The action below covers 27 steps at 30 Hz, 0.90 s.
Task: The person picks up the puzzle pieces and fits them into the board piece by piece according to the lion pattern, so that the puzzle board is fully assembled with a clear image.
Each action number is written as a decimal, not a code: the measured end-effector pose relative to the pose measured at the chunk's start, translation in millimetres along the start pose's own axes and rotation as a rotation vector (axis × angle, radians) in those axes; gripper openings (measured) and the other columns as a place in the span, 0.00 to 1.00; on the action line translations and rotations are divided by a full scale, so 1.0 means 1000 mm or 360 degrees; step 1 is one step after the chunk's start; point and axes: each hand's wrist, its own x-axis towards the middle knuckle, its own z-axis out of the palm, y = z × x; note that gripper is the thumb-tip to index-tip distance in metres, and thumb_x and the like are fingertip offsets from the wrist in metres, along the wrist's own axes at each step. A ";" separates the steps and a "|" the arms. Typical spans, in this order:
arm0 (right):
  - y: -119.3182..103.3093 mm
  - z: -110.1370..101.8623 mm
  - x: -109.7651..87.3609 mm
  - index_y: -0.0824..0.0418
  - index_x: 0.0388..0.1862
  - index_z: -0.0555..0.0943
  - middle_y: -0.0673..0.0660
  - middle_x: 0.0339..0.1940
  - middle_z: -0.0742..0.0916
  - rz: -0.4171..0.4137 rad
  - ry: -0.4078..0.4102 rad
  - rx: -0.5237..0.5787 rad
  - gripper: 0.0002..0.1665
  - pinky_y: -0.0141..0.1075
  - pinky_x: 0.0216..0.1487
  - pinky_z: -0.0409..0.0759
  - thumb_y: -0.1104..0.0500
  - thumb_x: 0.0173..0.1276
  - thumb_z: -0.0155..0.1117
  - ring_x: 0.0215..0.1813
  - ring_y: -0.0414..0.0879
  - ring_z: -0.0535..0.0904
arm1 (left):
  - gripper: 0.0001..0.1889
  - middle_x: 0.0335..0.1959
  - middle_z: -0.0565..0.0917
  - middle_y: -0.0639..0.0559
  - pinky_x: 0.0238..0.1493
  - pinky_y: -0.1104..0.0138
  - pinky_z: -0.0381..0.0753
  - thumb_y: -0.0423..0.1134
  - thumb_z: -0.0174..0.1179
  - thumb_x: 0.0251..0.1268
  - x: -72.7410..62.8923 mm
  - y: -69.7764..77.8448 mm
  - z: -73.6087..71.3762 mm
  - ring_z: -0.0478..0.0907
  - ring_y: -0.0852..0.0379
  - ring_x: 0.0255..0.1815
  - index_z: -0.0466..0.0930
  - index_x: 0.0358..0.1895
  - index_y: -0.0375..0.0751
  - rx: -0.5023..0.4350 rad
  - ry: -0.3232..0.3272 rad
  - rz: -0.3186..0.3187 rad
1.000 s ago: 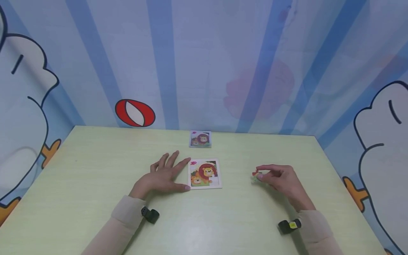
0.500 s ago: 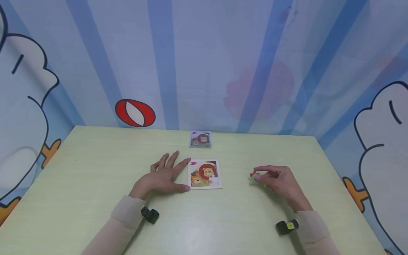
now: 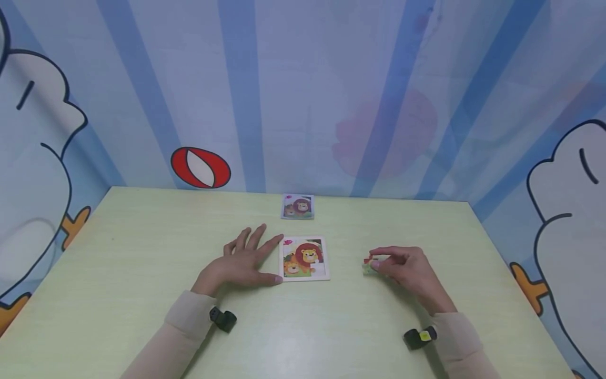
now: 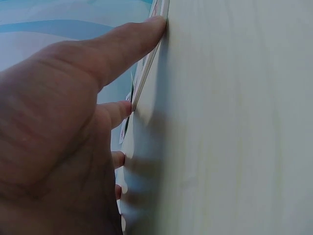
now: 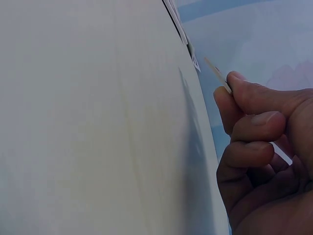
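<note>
A lion jigsaw puzzle in a white frame (image 3: 303,258) lies flat on the table, with a white gap at its lower right. My left hand (image 3: 241,268) has its fingers spread, and its thumb and index fingertip touch the frame's left edge. To the right of the puzzle, my right hand (image 3: 407,268) pinches a small red and green puzzle piece (image 3: 367,266) between thumb and index finger. In the right wrist view that thin piece (image 5: 216,73) appears edge-on, above the table surface. The other fingers of the right hand are curled in.
Behind the puzzle, near the table's back edge, lies a smaller card (image 3: 298,207) with the same lion picture. A blue striped backdrop (image 3: 293,95) with cartoon prints rises at the back and sides of the table (image 3: 142,237).
My right hand has moved a little to the left, towards the puzzle, still pinching the piece. The left hand and the puzzle have stayed in place.
</note>
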 end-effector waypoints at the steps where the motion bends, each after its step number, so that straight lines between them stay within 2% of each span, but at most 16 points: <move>1: 0.000 0.001 0.000 0.55 0.61 0.90 0.51 0.27 0.88 -0.0004 -0.0004 0.0007 0.22 0.31 0.26 0.71 0.52 0.70 0.78 0.21 0.39 0.67 | 0.54 0.93 0.33 0.47 0.82 0.27 0.42 0.67 0.68 0.64 0.000 0.000 0.000 0.28 0.32 0.91 0.46 0.89 0.68 0.0002 0.0001 0.0001; 6: -0.003 0.004 0.000 0.57 0.61 0.90 0.53 0.26 0.88 -0.0015 -0.0015 -0.0003 0.22 0.31 0.26 0.70 0.53 0.70 0.78 0.22 0.39 0.68 | 0.55 0.93 0.33 0.47 0.82 0.27 0.42 0.67 0.68 0.64 0.001 0.000 0.001 0.28 0.32 0.91 0.46 0.89 0.68 0.0005 -0.0002 0.0001; 11: -0.006 0.010 0.002 0.55 0.60 0.90 0.53 0.34 0.94 -0.0022 -0.0024 -0.0007 0.22 0.31 0.26 0.70 0.53 0.69 0.79 0.22 0.40 0.70 | 0.55 0.93 0.33 0.46 0.82 0.26 0.42 0.66 0.68 0.64 0.000 0.000 0.000 0.28 0.31 0.91 0.46 0.89 0.67 -0.0004 -0.0003 -0.0003; 18: -0.010 0.017 0.004 0.55 0.61 0.90 0.52 0.25 0.87 0.0006 -0.0034 -0.0001 0.22 0.32 0.26 0.69 0.53 0.69 0.79 0.22 0.41 0.69 | 0.54 0.93 0.33 0.46 0.82 0.26 0.42 0.66 0.68 0.65 0.000 0.000 0.001 0.28 0.31 0.91 0.46 0.89 0.67 0.0009 0.0001 -0.0005; 22: -0.013 0.021 0.005 0.55 0.60 0.90 0.52 0.22 0.84 0.0014 -0.0037 0.0007 0.22 0.32 0.26 0.69 0.54 0.68 0.80 0.22 0.41 0.70 | 0.54 0.93 0.34 0.46 0.82 0.27 0.42 0.66 0.68 0.65 0.000 0.001 0.000 0.28 0.31 0.91 0.46 0.89 0.67 0.0009 0.0001 -0.0004; 27: -0.016 0.027 0.007 0.55 0.59 0.91 0.52 0.24 0.86 -0.0006 -0.0052 -0.0001 0.21 0.32 0.26 0.69 0.53 0.69 0.79 0.22 0.42 0.69 | 0.54 0.93 0.34 0.46 0.82 0.26 0.42 0.66 0.68 0.65 0.000 0.001 0.001 0.28 0.31 0.91 0.46 0.89 0.66 0.0011 0.0004 0.0006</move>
